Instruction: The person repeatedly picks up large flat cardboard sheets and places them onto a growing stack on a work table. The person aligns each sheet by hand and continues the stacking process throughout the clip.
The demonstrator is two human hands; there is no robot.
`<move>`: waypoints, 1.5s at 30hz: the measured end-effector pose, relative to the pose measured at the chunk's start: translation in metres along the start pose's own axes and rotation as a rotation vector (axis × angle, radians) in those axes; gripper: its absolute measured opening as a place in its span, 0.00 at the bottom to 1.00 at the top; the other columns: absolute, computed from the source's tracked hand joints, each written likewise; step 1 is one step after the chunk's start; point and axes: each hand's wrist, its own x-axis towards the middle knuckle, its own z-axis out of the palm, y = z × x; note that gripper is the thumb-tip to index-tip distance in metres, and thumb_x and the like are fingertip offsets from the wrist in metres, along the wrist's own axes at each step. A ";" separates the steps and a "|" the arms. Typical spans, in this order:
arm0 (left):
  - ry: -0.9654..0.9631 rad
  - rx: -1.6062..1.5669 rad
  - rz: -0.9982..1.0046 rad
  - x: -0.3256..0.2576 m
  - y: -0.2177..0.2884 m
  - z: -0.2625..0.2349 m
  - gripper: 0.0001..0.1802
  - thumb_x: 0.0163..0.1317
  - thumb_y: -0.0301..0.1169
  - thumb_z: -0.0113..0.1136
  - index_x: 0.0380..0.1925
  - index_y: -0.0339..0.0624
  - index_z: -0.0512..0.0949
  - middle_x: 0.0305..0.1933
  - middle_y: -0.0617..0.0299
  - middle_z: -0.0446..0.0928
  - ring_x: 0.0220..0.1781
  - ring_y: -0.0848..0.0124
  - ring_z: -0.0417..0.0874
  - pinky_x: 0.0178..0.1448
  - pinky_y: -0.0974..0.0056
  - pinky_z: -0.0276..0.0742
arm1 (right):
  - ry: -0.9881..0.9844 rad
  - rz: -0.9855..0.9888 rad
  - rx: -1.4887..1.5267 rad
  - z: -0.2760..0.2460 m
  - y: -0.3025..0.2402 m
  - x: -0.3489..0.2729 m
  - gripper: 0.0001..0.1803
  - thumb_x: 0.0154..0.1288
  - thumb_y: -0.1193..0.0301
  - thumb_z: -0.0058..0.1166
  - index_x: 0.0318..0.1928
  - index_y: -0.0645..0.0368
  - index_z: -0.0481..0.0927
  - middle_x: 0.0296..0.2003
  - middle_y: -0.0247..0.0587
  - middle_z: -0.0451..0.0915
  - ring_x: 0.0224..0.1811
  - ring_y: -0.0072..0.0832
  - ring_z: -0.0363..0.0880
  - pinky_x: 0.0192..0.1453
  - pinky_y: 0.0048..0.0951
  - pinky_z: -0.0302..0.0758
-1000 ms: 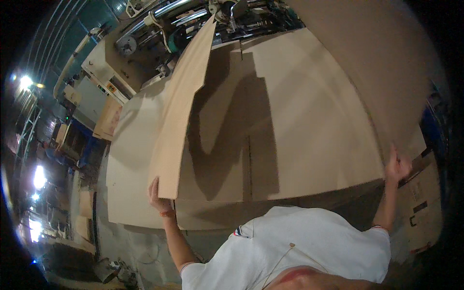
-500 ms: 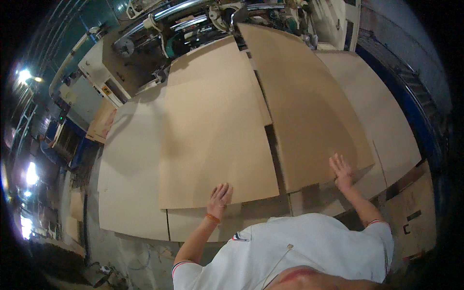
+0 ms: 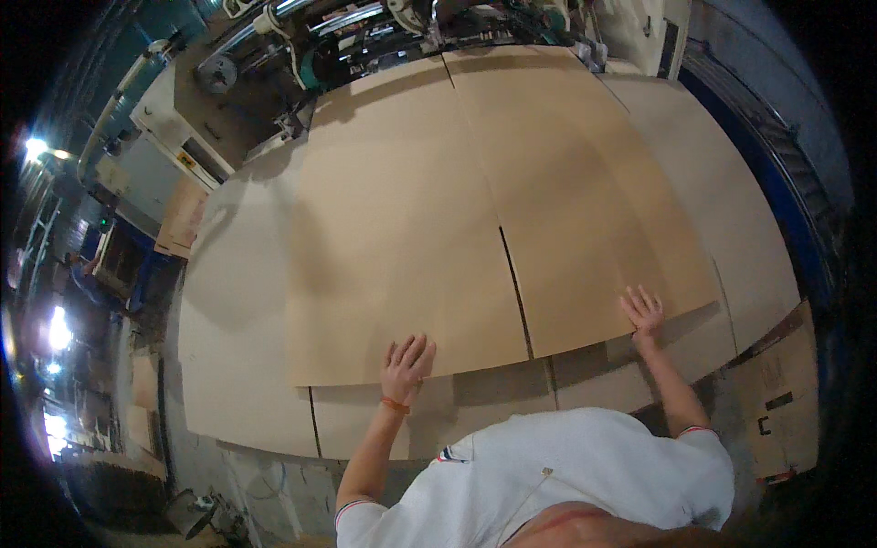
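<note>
The fingers of the left hand (image 3: 408, 361) are held slightly apart and laid flat at the near edge of the left sheet (image 3: 393, 210). The fingers of the right hand (image 3: 644, 313) are spread wider and laid on the right sheet (image 3: 585, 183), also by its near edge. Both tan sheets are set side by side in front of the person; they are parted by a dark slit along the near half, while farther off only a thin seam is seen. Paler boards (image 3: 228, 301) are covered in the middle by the sheets and left exposed at both sides and along the near edge. An orange band (image 3: 396, 405) is worn on the left wrist. Past the sheets' far edge, a machine (image 3: 347, 22) with metal rollers is placed. At right, the boards are bordered by a blue rail (image 3: 793, 212), and a brown panel (image 3: 787, 365) with dark slots is seen below.
</note>
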 end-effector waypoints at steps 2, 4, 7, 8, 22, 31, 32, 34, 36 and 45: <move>0.102 0.103 0.064 0.021 -0.013 -0.004 0.23 0.57 0.33 0.58 0.56 0.60 0.76 0.61 0.67 0.75 0.62 0.63 0.73 0.68 0.50 0.64 | -0.010 -0.012 0.078 -0.016 0.010 0.024 0.22 0.58 0.75 0.49 0.55 0.49 0.80 0.59 0.38 0.75 0.62 0.41 0.72 0.65 0.52 0.62; 0.108 0.097 0.078 0.054 -0.023 -0.026 0.23 0.57 0.33 0.59 0.55 0.61 0.76 0.59 0.68 0.76 0.61 0.64 0.75 0.67 0.50 0.64 | -0.006 -0.043 0.109 -0.038 0.014 0.065 0.21 0.58 0.75 0.49 0.53 0.51 0.81 0.58 0.38 0.77 0.61 0.41 0.73 0.64 0.51 0.64; 0.110 0.143 0.115 0.102 -0.054 -0.039 0.23 0.57 0.32 0.59 0.55 0.61 0.76 0.58 0.68 0.76 0.60 0.64 0.75 0.67 0.50 0.65 | 0.042 -0.123 0.103 -0.051 0.029 0.129 0.21 0.57 0.77 0.49 0.53 0.55 0.80 0.56 0.39 0.78 0.60 0.40 0.74 0.62 0.50 0.66; 0.112 0.164 0.132 0.119 -0.065 -0.040 0.23 0.57 0.32 0.60 0.55 0.60 0.76 0.58 0.67 0.76 0.60 0.64 0.76 0.67 0.50 0.65 | 0.067 -0.155 0.111 -0.050 0.033 0.148 0.21 0.56 0.78 0.48 0.52 0.56 0.80 0.56 0.39 0.78 0.59 0.39 0.74 0.61 0.50 0.67; -0.060 0.154 -0.158 0.088 -0.139 0.058 0.37 0.56 0.55 0.61 0.64 0.53 0.67 0.69 0.59 0.64 0.70 0.56 0.63 0.74 0.37 0.46 | -0.256 0.355 0.127 0.045 -0.010 0.119 0.55 0.41 0.62 0.73 0.71 0.45 0.57 0.75 0.38 0.45 0.76 0.49 0.42 0.75 0.61 0.40; 0.218 0.287 0.180 0.128 -0.136 0.050 0.30 0.54 0.59 0.60 0.52 0.56 0.77 0.59 0.67 0.74 0.64 0.64 0.71 0.72 0.33 0.49 | 0.203 0.141 0.075 0.105 0.075 0.126 0.58 0.39 0.52 0.74 0.70 0.46 0.56 0.73 0.53 0.42 0.73 0.57 0.45 0.71 0.67 0.44; 0.177 0.316 0.159 0.143 -0.136 0.046 0.31 0.56 0.60 0.57 0.53 0.56 0.75 0.60 0.66 0.74 0.64 0.63 0.72 0.72 0.33 0.49 | 0.237 0.082 0.046 0.115 0.086 0.138 0.53 0.42 0.52 0.72 0.69 0.45 0.58 0.73 0.52 0.45 0.73 0.57 0.47 0.71 0.66 0.46; 0.088 0.376 0.116 0.169 -0.150 0.038 0.32 0.58 0.61 0.52 0.56 0.55 0.73 0.62 0.66 0.73 0.64 0.63 0.72 0.72 0.33 0.49 | 0.303 -0.036 -0.005 0.132 0.105 0.162 0.44 0.47 0.51 0.68 0.65 0.44 0.64 0.72 0.51 0.51 0.71 0.57 0.52 0.69 0.65 0.50; 0.178 0.394 0.184 0.186 -0.171 0.054 0.31 0.58 0.60 0.53 0.55 0.55 0.74 0.62 0.67 0.74 0.64 0.65 0.73 0.72 0.33 0.48 | 0.350 -0.026 -0.069 0.150 0.118 0.196 0.33 0.56 0.54 0.63 0.62 0.43 0.68 0.70 0.46 0.58 0.70 0.56 0.55 0.69 0.61 0.52; 0.234 0.482 0.169 0.268 -0.245 0.114 0.23 0.60 0.42 0.59 0.56 0.56 0.75 0.59 0.69 0.76 0.61 0.70 0.76 0.74 0.39 0.50 | 0.416 0.089 -0.135 0.201 0.119 0.302 0.18 0.68 0.70 0.48 0.58 0.42 0.73 0.67 0.31 0.65 0.71 0.43 0.58 0.70 0.61 0.48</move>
